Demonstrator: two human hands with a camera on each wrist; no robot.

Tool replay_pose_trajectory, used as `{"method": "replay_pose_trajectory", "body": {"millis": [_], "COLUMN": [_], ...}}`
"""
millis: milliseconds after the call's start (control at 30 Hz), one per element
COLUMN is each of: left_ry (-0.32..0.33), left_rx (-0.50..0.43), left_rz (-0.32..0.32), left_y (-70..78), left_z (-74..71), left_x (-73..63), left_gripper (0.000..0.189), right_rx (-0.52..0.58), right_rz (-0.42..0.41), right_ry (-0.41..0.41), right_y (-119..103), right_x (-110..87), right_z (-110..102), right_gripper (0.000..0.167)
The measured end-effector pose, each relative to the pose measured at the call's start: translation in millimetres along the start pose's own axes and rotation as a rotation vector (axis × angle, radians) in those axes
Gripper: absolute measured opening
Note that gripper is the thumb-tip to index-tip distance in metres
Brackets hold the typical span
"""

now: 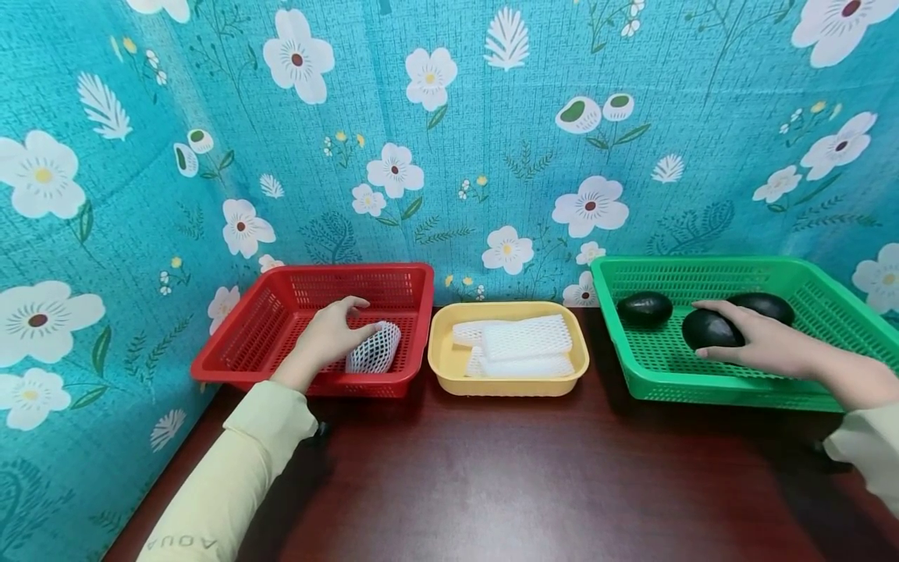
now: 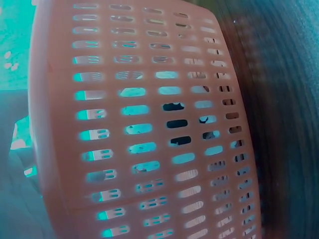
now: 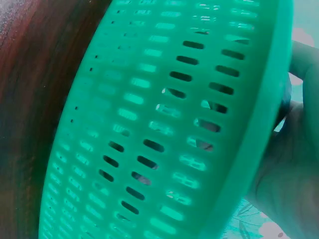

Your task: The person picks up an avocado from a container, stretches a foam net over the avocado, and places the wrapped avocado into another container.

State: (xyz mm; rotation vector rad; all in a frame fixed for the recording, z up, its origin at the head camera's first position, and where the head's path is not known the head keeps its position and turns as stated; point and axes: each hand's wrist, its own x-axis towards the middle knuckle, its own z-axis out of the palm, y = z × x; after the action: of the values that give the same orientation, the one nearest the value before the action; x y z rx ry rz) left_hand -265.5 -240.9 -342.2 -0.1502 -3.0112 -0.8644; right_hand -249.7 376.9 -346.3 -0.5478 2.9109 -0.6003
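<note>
My left hand (image 1: 333, 334) reaches into a red slotted basket (image 1: 246, 351), thumb and fingers spread apart. Its thumb lies beside a dark fruit in a white foam net (image 1: 375, 349) on the basket floor. On the right, my right hand (image 1: 765, 339) grips a glossy black egg-shaped fruit (image 1: 709, 329) between thumb and fingers, inside a green basket (image 1: 730, 394). Two more black fruits, one at the left (image 1: 644, 309) and one partly behind the hand (image 1: 765, 306), lie in that basket. In the right wrist view, the basket wall hides most of the held fruit.
Between the baskets stands a yellow tray (image 1: 509, 387) holding several white foam net sleeves (image 1: 527, 339). All three containers rest on a dark reddish-brown table (image 1: 506, 476). A blue flowered cloth (image 1: 463, 156) hangs close behind them. Basket rims stand up around both hands.
</note>
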Motion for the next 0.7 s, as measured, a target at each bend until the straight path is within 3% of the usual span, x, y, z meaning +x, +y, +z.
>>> {"method": "replay_pose_trajectory", "body": {"millis": [300,700], "left_ry": [0.025,0.027], "left_rx": [-0.039,-0.078], "left_rz": [0.069,0.103], "left_y": [4.5,19.1], "left_z": [-2.4,-1.8], "left_x": [-4.8,-12.0], "left_gripper": [0.057,0.051], "right_rx": [0.026,0.027], "right_rz": [-0.032,-0.104], "right_ry": [0.038,0.074], "right_y": [-14.4,-46.9], "right_x": [-7.6,-13.8], "right_z": [-4.3,-4.1], "right_gripper": [0.084,0.081]}}
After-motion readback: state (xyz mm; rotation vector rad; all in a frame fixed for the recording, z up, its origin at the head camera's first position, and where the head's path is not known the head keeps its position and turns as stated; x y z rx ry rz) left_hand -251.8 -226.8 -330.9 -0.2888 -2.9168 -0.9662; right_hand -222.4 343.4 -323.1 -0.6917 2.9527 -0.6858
